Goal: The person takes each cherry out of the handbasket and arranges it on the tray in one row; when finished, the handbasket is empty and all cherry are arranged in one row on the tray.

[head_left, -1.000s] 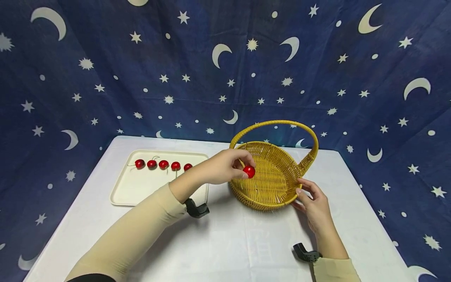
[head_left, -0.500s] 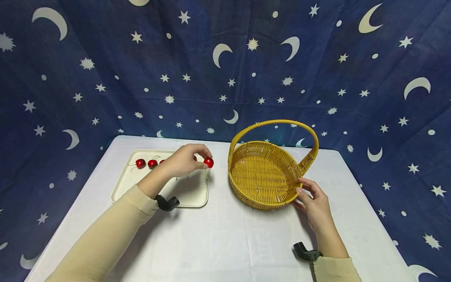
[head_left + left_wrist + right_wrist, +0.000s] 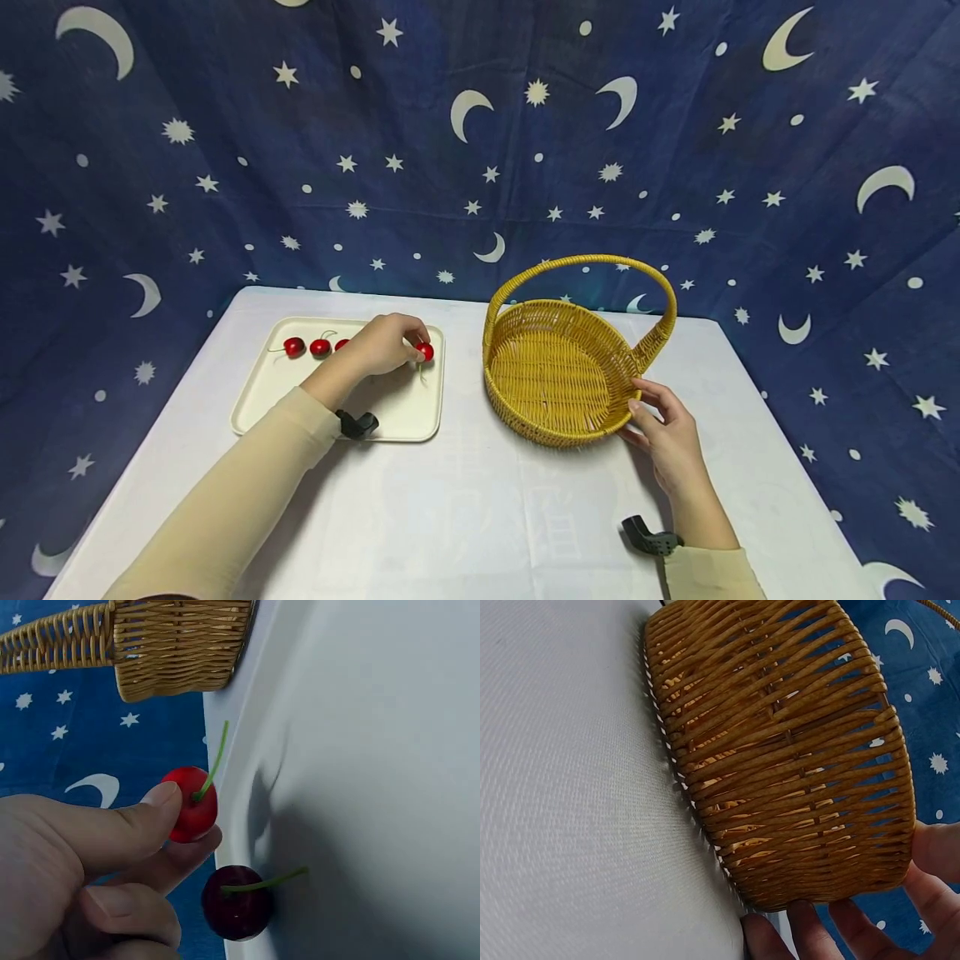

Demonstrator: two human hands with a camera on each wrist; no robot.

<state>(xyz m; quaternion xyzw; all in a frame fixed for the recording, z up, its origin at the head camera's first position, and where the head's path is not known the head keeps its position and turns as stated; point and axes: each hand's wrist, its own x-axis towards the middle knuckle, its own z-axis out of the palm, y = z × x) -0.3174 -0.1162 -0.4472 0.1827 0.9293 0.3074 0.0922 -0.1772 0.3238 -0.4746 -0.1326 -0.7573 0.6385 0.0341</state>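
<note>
My left hand [image 3: 382,346] pinches a red cherry [image 3: 424,352] between thumb and fingertips, over the right part of the cream tray [image 3: 277,408]. In the left wrist view this cherry [image 3: 193,814] has a green stem and is held above the tray surface. A darker cherry [image 3: 237,903] lies on the tray close below the fingers. Several cherries [image 3: 293,347] sit in a row at the tray's back left, partly hidden by my hand. My right hand [image 3: 670,433] holds the near right rim of the yellow wicker basket [image 3: 555,433], thumb at the rim, fingers along the outer wall.
The basket's tall arched handle [image 3: 585,260] rises over its opening. A white cloth covers the table [image 3: 480,508], with a strip of it between tray and basket. Behind hangs a dark blue curtain [image 3: 420,108] with moons and stars.
My left hand has carried the cherry leftward, from over the basket to above the tray, and lowered slightly at the end. My right hand stays at the basket's rim.
</note>
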